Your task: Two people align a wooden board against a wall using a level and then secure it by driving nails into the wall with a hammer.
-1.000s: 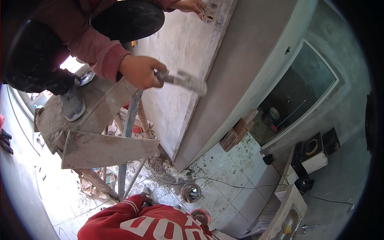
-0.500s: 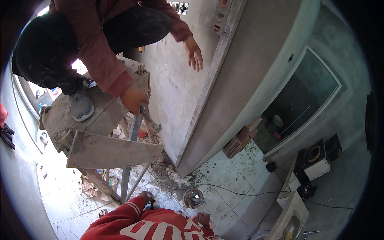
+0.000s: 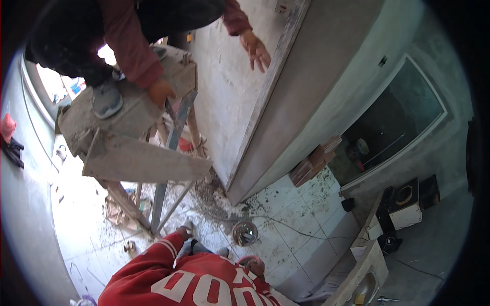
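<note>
My left hand [image 3: 255,51] is open, fingers spread, in front of the grey plastered wall panel [image 3: 224,107] beside its long edge strip. My right hand [image 3: 159,93] is closed on a hammer-like tool [image 3: 169,106], mostly hidden, at the edge of the dusty plank platform [image 3: 135,102]. My dark-trousered knees and grey shoe [image 3: 106,99] show on that platform, which stands on timber and metal legs. A loose-looking board [image 3: 143,158] juts across its front.
Below, a co-worker in a red hoodie [image 3: 163,275] bends near a bucket [image 3: 244,232] on the littered tiled floor. Stacked bricks [image 3: 311,163] lean by a doorway [image 3: 393,117]. A sink [image 3: 365,285] and speaker boxes [image 3: 403,199] stand at right, with cables trailing.
My left hand has left the upper wall and opened lower down. My right hand, with the tool, has moved from before the panel to the platform edge. The view has shifted slightly.
</note>
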`<state>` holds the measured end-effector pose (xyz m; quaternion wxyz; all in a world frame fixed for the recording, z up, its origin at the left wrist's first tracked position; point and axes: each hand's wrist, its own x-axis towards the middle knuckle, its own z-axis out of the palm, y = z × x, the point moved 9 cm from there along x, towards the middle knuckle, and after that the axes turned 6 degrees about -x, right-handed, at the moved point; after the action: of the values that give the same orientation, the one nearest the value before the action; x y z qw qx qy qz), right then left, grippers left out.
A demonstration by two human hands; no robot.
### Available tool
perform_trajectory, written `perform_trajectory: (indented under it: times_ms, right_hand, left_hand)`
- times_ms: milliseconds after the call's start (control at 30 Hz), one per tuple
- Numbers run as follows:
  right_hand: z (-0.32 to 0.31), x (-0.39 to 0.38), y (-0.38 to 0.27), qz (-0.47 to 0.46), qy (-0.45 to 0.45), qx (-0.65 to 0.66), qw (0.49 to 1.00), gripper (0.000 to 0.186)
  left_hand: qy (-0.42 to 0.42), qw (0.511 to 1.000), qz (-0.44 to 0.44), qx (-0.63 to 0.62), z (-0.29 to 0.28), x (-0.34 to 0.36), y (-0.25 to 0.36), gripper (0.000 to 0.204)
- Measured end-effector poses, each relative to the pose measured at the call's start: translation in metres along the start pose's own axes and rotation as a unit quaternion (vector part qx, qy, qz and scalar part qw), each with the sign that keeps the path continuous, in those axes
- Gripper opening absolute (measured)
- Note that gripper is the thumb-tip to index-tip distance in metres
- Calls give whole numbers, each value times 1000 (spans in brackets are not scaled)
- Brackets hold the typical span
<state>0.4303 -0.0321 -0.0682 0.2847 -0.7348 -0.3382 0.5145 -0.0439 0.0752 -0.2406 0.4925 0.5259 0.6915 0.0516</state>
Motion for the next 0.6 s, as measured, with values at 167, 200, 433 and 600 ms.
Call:
perform_trajectory:
  times_ms: [167, 200, 433, 600]
  right_hand:
    - [-12, -10, 43, 35, -60, 8, 998, 14]
    - [-18, -12, 60, 48, -58, 15, 997, 14]
    - [-11, 38, 167, 49, -36, 40, 997, 18]
    - [-1, 56, 176, -93, 27, -129, 987, 13]
  left_hand:
    - [39, 999, -16, -29, 28, -41, -17, 54]
    - [63, 998, 22, 16, 31, -59, 8, 53]
    - [72, 995, -36, -65, 31, -86, -56, 55]
    - [86, 993, -56, 67, 24, -93, -76, 61]
